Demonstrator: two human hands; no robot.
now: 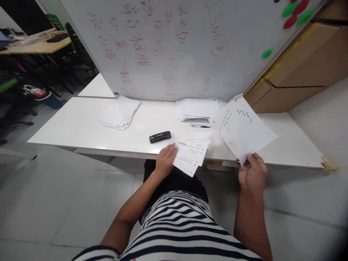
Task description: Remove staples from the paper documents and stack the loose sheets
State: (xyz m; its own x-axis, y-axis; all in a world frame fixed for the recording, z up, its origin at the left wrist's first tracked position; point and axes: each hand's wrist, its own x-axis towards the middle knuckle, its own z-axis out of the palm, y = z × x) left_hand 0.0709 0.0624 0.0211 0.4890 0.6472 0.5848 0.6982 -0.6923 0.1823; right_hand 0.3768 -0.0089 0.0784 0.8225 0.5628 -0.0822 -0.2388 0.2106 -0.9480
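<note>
My right hand (252, 172) pinches the lower corner of a white sheet of paper (243, 132), which is raised at an angle over the right part of the desk. Handwritten blue strokes and rows of dots show on that sheet. My left hand (165, 159) lies with fingers stretched out at the left edge of some printed sheets (190, 154), which overhang the desk's front edge. Just beyond my left fingertips is a black stapler (160, 137). Behind the printed sheets lies a stack of paper (201, 108), with a dark, thin pen-like item (201, 126) in front of it.
A second, loosely fanned paper pile (121, 113) sits on the left of the white desk (81, 123). A whiteboard (168, 47) with red writing and magnets stands along the back. Cardboard boxes (307, 54) are stacked at the right, beside a wall.
</note>
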